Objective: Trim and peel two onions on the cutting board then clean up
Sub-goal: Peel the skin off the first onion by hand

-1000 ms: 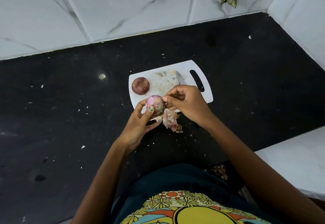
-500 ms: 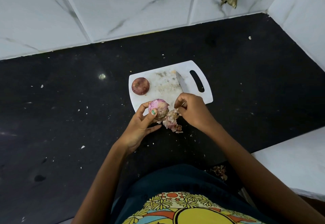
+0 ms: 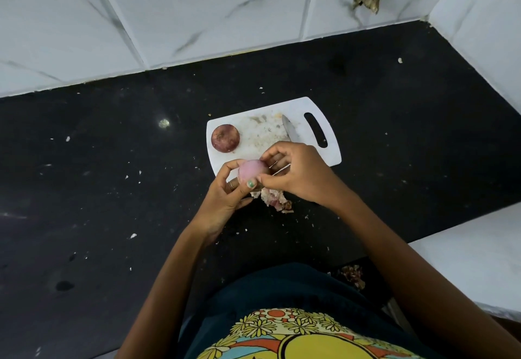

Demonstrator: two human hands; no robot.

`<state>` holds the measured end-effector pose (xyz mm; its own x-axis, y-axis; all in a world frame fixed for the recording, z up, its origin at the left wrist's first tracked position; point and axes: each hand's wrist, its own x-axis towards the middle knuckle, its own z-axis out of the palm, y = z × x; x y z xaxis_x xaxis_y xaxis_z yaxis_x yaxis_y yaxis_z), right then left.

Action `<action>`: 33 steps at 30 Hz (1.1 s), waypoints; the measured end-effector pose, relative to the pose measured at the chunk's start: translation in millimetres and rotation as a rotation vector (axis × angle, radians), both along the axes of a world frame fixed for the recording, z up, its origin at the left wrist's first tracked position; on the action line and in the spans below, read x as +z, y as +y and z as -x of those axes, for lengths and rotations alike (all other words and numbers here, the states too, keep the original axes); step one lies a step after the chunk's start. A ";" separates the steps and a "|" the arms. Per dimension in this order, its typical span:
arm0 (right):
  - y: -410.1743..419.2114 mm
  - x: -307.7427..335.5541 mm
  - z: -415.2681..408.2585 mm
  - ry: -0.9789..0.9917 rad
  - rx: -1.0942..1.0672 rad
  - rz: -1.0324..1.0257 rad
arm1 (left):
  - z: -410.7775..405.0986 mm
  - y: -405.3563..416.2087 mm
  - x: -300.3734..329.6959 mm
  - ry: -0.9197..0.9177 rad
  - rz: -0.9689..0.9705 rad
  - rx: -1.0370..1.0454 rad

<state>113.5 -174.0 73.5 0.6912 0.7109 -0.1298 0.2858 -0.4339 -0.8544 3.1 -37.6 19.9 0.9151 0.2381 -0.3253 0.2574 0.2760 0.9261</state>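
Observation:
A white cutting board (image 3: 332,148) lies on the black counter. One dark red onion (image 3: 225,138) sits on the board's left part. My left hand (image 3: 227,194) grips a second, pale pink onion (image 3: 251,170) over the board's near edge. My right hand (image 3: 296,171) is against that onion's right side, fingers curled and pinching at its skin. A knife blade (image 3: 289,131) lies on the board beyond my right hand; its handle is hidden. A heap of peeled skins (image 3: 275,201) lies on the counter just below my hands.
The black counter (image 3: 112,189) is flecked with small scraps. White tiled walls (image 3: 197,20) close it at the back and the right. A white surface (image 3: 473,263) stands at the lower right, with more skin scraps (image 3: 352,275) on the floor beside it.
My right hand went down to the skin heap, then came back up to the onion. My left hand has turned the onion, so its pale peeled side now faces up.

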 end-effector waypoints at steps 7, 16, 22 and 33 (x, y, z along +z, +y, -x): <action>-1.1 1.3 -3.2 0.024 0.008 -0.013 | 0.5 -0.4 -1.1 -0.010 -0.028 -0.020; -4.3 -5.3 -10.6 0.050 -0.054 -0.064 | 0.5 0.0 -2.4 -0.006 -0.002 -0.026; -4.1 -6.5 -3.0 0.071 -0.037 -0.088 | 0.0 -0.8 -2.4 -0.017 0.038 0.050; 7.7 -21.8 5.2 -0.152 -0.035 -0.120 | -2.4 -6.7 1.5 -0.053 0.102 0.136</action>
